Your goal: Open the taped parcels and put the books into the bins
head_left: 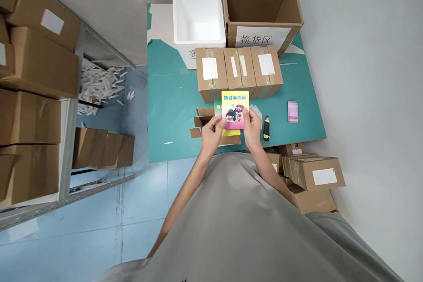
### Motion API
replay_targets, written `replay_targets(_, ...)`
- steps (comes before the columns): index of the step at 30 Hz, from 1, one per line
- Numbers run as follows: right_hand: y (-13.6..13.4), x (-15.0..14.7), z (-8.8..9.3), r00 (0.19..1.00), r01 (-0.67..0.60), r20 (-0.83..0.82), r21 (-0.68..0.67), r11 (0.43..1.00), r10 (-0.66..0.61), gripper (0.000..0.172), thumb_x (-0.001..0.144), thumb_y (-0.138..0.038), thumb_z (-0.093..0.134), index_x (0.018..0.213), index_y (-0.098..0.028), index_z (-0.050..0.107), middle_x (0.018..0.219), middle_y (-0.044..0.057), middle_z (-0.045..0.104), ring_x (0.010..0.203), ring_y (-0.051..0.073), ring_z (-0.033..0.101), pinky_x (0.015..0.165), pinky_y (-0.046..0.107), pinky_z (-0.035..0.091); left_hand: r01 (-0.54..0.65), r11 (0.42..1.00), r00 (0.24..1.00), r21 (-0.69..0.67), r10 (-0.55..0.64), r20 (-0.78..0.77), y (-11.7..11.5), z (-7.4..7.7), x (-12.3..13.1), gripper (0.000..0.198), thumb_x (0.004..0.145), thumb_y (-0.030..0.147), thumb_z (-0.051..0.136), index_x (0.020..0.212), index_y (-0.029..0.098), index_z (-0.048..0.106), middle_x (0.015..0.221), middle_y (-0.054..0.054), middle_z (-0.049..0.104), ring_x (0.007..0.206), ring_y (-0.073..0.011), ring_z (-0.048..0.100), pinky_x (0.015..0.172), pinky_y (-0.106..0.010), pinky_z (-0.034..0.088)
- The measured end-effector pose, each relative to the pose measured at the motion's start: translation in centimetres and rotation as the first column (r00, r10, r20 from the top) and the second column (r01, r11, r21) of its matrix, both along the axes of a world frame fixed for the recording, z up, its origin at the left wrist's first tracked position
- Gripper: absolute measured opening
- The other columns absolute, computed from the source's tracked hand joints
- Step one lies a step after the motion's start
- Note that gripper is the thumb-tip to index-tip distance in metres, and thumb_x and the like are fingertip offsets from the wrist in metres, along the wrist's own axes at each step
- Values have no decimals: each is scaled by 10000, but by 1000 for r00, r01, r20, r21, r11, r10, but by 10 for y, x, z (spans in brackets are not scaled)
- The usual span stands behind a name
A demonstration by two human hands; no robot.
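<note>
A small yellow and pink booklet (235,109) with cartoon figures and Chinese characters on its cover is held up between my two hands. My left hand (212,135) grips its lower left edge, and my right hand (252,128) pinches its right edge with the thumb on the front. Behind it shows part of a green booklet (217,106). Under my hands lies a small opened cardboard box (197,122) with its flaps spread, mostly hidden. A yellow strip of something shows below the booklet. Right of my right hand lies a black and yellow utility knife (266,128).
Three taped cartons (211,68) stand in a row on the green table (172,92). Behind them are a white foam box (198,55) and a large open carton (264,35). A blurred pink item (293,111) lies at right. Shelves of boxes (49,61) stand left; more cartons (317,174) sit below right.
</note>
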State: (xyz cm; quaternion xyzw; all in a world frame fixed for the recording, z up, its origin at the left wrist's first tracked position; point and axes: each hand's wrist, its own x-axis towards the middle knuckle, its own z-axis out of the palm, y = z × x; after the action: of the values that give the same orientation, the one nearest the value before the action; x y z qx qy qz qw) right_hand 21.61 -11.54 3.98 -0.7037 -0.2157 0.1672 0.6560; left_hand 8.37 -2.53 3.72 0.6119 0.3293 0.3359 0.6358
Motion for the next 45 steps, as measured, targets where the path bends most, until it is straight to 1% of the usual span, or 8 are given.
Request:
replay_targets(5,-1,3,0,965,86,253,-43,995,-72,440,1065,-652,654,1216,-266,801,1251,115,737,1183,283,715,1075,470,611,-130,991,991,31,130,9,-10,-5,7,479,921,657,870,1142,234,901,1173,-80,863,1119,-285,788,1056,-433,636)
replay_targets(8,-2,-6,8,956,-14,291,-93,996,41,430,1049,-631,703,1278,-284,813,1349,129,759,1291,307,712,1181,519,585,-161,985,987,61,161,13,-18,-5,8,463,927,646,867,1144,238,898,1174,-86,853,1124,-282,778,1066,-429,630)
replay_targets(12,1,-17,9,979,-119,155,-80,990,131,522,986,-657,778,1344,-278,803,1407,123,790,1227,297,771,1039,455,674,-75,988,997,135,70,38,-30,-3,9,441,986,616,820,1232,256,884,1258,-107,829,1181,-295,770,1095,-455,621)
replay_targets(15,0,-10,3,991,-64,113,-71,995,72,463,1026,-640,697,1249,-257,830,1185,96,858,1057,274,817,942,429,693,18,991,999,134,-22,28,-33,-7,8,499,978,613,837,1336,266,854,1327,-122,809,1246,-305,764,1139,-474,605)
replay_targets(23,-16,23,7,998,-20,-64,94,995,26,539,961,-721,747,1168,-228,818,1134,107,869,1101,316,832,946,461,698,-89,995,995,-43,87,-37,-10,-27,2,569,997,712,774,1298,237,862,1403,-137,810,1386,-331,732,1224,-488,559)
replay_targets(28,-5,22,-6,981,-70,-175,106,992,88,594,892,-765,797,1128,-220,795,1107,118,874,1085,316,832,943,463,696,-31,992,998,-121,36,42,-12,-17,6,579,952,750,803,1165,220,895,1231,-100,869,1171,-315,807,1071,-469,655)
replay_targets(38,5,4,-4,980,-200,9,30,979,200,597,942,-778,781,1214,-247,784,1437,157,789,1373,311,745,1205,512,602,-66,991,997,115,61,50,-15,6,10,522,1040,712,718,1173,241,899,1234,-111,843,1222,-304,784,1140,-463,611)
replay_targets(45,14,0,-1,924,-369,-95,41,928,372,597,980,-789,716,1186,-230,761,1164,99,840,1067,264,802,1003,407,674,44,995,999,91,-45,10,-2,5,5,488,1100,638,666,1313,256,881,1456,-118,799,1421,-321,725,1251,-503,558)
